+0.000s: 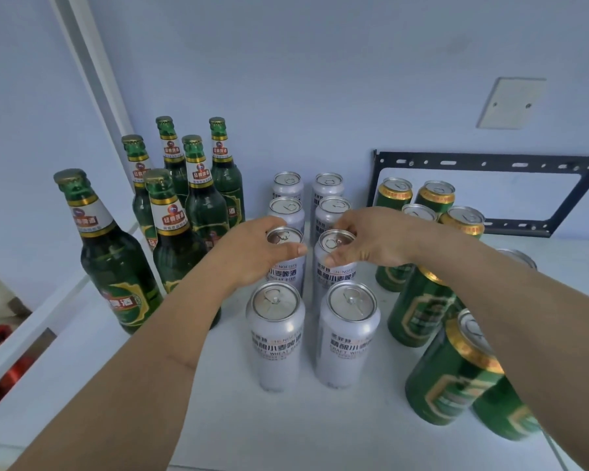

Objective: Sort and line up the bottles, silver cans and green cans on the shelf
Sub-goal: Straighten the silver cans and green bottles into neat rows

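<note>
Your left hand (252,253) is clamped around the top of one silver can (285,256), thumb on the near side, fingers curled over the far rim. Your right hand (374,239) grips the neighbouring silver can (334,263) the same way. Both cans stand upright in the third row of a two-column block of silver cans (315,300) in the middle of the white shelf (218,419). To the left, six green bottles (184,205) stand clustered by the wall. To the right, the green cans (432,266) stand in a looser group, partly hidden behind your right forearm.
</note>
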